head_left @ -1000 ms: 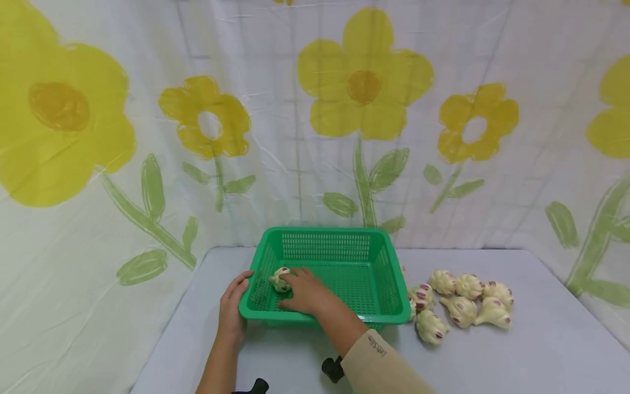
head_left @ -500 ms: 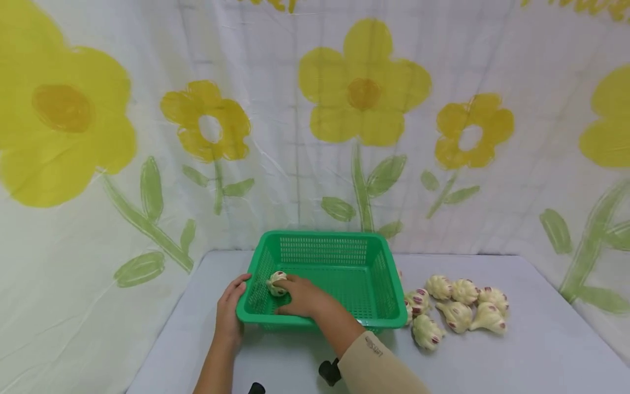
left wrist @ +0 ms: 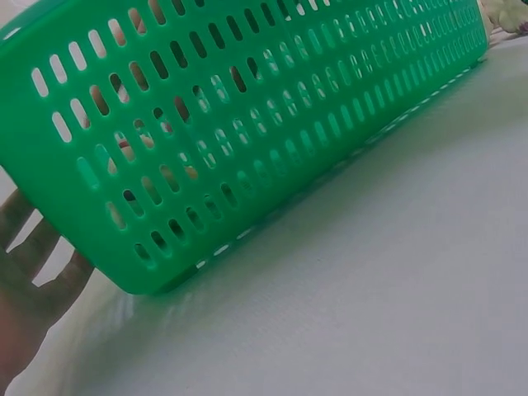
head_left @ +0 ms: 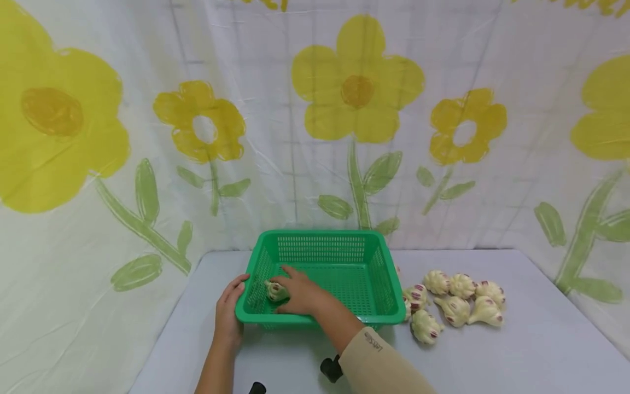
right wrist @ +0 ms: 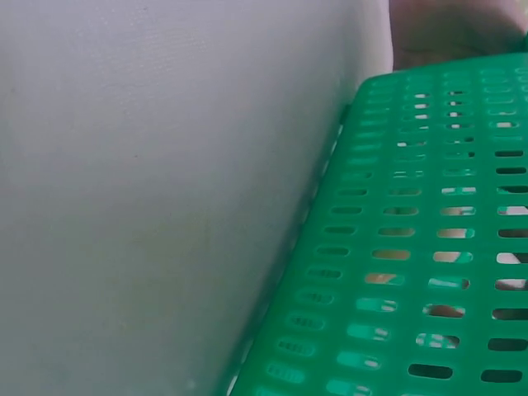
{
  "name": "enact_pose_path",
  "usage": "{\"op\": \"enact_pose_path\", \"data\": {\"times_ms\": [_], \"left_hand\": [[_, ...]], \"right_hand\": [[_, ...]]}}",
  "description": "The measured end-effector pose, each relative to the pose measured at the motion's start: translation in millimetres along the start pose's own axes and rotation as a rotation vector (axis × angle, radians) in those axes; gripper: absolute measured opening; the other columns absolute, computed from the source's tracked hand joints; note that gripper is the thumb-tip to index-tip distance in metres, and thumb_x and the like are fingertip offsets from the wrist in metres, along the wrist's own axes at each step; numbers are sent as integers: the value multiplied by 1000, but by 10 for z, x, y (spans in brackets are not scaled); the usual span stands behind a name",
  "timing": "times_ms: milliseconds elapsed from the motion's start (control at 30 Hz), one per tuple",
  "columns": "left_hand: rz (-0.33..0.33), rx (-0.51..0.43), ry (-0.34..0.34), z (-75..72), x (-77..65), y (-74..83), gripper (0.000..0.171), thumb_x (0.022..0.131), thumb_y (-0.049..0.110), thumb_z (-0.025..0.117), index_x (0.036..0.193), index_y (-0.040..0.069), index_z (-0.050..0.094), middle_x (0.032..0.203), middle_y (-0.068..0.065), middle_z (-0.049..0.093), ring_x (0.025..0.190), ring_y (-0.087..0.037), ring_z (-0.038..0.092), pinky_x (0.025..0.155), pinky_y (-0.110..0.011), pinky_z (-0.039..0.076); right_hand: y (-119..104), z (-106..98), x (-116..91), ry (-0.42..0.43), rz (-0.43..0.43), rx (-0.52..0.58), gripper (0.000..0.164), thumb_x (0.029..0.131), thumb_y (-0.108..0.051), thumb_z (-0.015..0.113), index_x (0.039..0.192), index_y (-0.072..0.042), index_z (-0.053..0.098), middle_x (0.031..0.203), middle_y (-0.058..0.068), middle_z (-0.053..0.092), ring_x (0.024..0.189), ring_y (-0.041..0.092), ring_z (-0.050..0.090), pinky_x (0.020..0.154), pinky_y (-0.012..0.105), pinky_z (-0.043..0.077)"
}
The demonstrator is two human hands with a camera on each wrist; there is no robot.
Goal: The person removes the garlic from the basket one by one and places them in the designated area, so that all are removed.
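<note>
In the head view my right hand (head_left: 302, 293) is inside the green plastic basket (head_left: 320, 319), at its left end. Its fingers are spread around a garlic bulb (head_left: 277, 292) that sits on the basket floor near the left wall. One finger lies close to the bulb; I cannot tell whether it touches. The left hand (head_left: 230, 309) rests against the basket's left outer wall, with fingertips at the rim. In the left wrist view, the left hand's fingers (left wrist: 62, 280) lie fairly straight behind the basket's corner. The right wrist view shows mostly the perforated basket wall (right wrist: 396, 247).
Several cream garlic bulbs with purple streaks (head_left: 455, 310) lie on the white table (head_left: 531, 350) right of the basket. Some are partly hidden by its right wall. A flowered curtain (head_left: 275, 186) hangs behind the table.
The right hand's fingers have spread away from the garlic bulb they were around. The bulb now sits slightly lower in view and turned. The left hand and the basket stay in place.
</note>
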State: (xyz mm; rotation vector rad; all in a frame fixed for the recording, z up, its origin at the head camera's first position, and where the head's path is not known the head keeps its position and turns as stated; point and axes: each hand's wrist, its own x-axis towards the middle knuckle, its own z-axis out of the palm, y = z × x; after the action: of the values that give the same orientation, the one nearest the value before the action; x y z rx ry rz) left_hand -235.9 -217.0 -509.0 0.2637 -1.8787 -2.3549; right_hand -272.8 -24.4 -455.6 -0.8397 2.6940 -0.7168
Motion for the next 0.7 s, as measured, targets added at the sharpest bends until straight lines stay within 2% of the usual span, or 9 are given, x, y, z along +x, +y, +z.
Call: {"op": "enact_pose_path", "data": {"times_ms": [67, 167, 400, 533, 700], "left_hand": [[1, 0, 4, -1, -1, 0, 47, 104, 37, 46, 141, 7, 49, 142, 4, 46, 124, -7, 45, 92, -16, 45], [10, -6, 4, 0, 4, -4, 46, 104, 35, 46, 140, 7, 50, 140, 3, 47, 123, -8, 46, 92, -17, 45], [20, -1, 2, 12, 18, -15, 45, 105, 34, 45, 140, 6, 50, 141, 3, 47, 124, -8, 45, 92, -16, 45], [25, 5, 9, 10, 11, -18, 45, 105, 34, 44, 140, 6, 50, 141, 3, 46, 124, -8, 44, 92, -16, 45], [39, -4, 25, 9, 4, -13, 44, 104, 33, 46, 139, 6, 52, 137, 4, 50, 122, -9, 45, 91, -17, 45]], "right_hand": [[-1, 2, 12, -31, -16, -38, 61, 85, -32, 77, 141, -22, 53, 158, 9, 32, 142, 35, 35, 106, 51, 41], [2, 3, 23, -62, -31, -61, 55, 87, -31, 75, 138, -24, 56, 150, 8, 43, 137, 30, 43, 105, 46, 42], [13, -9, 9, -114, -42, -3, 38, 91, -26, 71, 128, -24, 66, 128, -2, 63, 122, 20, 56, 98, 36, 47], [23, -4, 7, -156, -22, 58, 32, 93, -24, 69, 125, -20, 67, 122, -3, 66, 113, 15, 61, 93, 33, 49], [33, 5, 20, -156, 16, 97, 22, 92, -25, 70, 113, -17, 66, 114, -1, 66, 100, 12, 60, 84, 28, 49]]}}
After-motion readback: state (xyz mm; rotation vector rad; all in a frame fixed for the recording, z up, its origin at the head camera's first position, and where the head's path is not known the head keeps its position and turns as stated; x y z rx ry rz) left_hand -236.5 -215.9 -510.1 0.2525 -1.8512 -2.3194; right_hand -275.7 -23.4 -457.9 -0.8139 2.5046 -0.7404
